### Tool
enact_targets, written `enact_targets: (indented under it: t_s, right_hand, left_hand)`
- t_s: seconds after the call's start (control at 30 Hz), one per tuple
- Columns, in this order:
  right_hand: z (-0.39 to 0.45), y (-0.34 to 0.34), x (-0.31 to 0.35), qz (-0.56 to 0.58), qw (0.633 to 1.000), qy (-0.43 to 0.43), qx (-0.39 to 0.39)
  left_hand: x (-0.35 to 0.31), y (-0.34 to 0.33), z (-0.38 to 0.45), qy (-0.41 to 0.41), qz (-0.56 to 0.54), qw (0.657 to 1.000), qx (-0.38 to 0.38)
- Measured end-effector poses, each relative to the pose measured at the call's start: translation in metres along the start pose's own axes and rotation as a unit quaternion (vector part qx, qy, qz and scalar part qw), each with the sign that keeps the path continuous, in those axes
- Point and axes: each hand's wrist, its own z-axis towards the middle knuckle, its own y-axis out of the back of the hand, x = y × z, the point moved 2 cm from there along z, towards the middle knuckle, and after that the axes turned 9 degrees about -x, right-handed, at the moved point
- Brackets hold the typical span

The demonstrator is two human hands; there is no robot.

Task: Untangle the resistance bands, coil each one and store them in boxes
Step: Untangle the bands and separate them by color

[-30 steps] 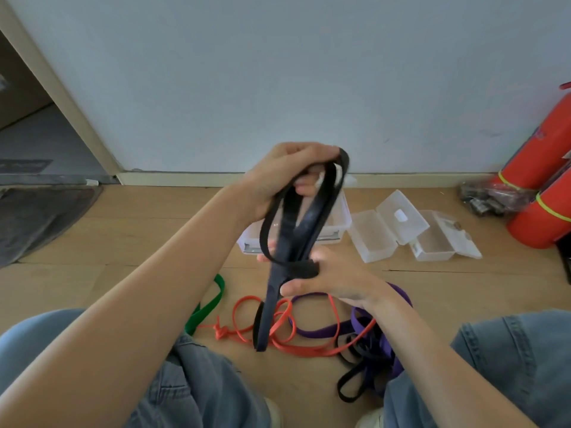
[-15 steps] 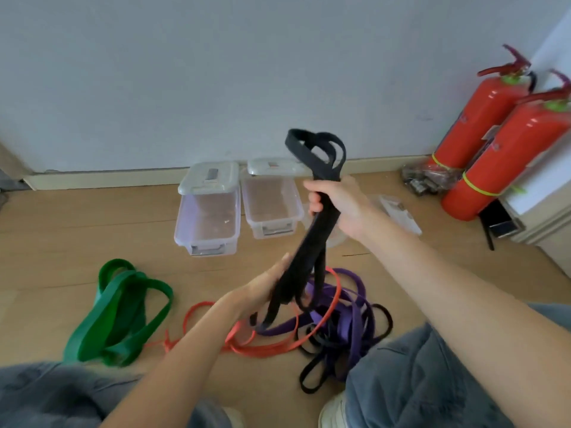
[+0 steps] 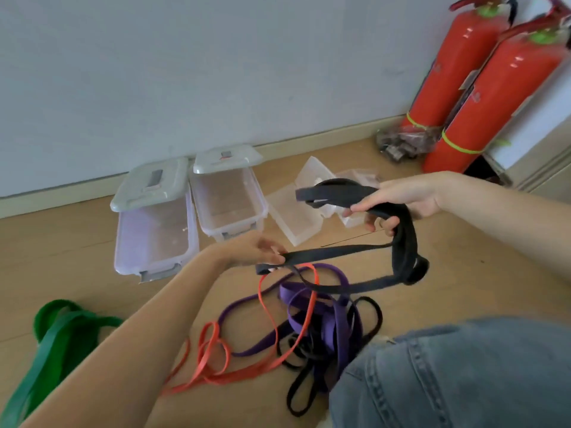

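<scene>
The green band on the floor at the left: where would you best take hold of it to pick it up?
Probably at the rounded far end of the green band, coming down from above. There its folded strands bunch into one loop that lies apart from the orange band and the purple band, so one hand could gather them together. Its near end runs out of the picture.

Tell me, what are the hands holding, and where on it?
Both hold the wide black band. The right hand grips its folded loops near one end; the left hand pinches the strap near the other end.
</scene>
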Motion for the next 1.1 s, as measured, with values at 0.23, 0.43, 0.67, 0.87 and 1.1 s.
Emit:
enact_targets:
  t_s: [0.23,0.43,0.67,0.87,1.1]
  right_hand:
    - [0.012,0.091,-0.062,0.034,0.99,-0.03,-0.132]
    - [0.008,0.119,-0.137,0.083,0.983,-0.062,-0.151]
    - [0.006,0.161,-0.189,0.13,0.929,-0.103,-0.331]
    - [0.086,0.091,-0.278,-0.042,0.962,-0.14,-0.231]
    - [0.14,0.044,-0.31,-0.305,0.891,-0.127,-0.311]
  left_hand:
    - [-0.056,-0.051,0.114,-0.057,0.142,0.98,-0.127]
    - [-0.182,-0.104,0.203,-0.149,0.049,0.968,-0.196]
    - [-0.223,-0.162,0.24,-0.249,0.149,0.927,-0.24]
    - [-0.119,-0.219,0.243,-0.158,0.351,0.922,-0.045]
    - [-0.063,-0.222,0.219,-0.081,0.368,0.926,0.015]
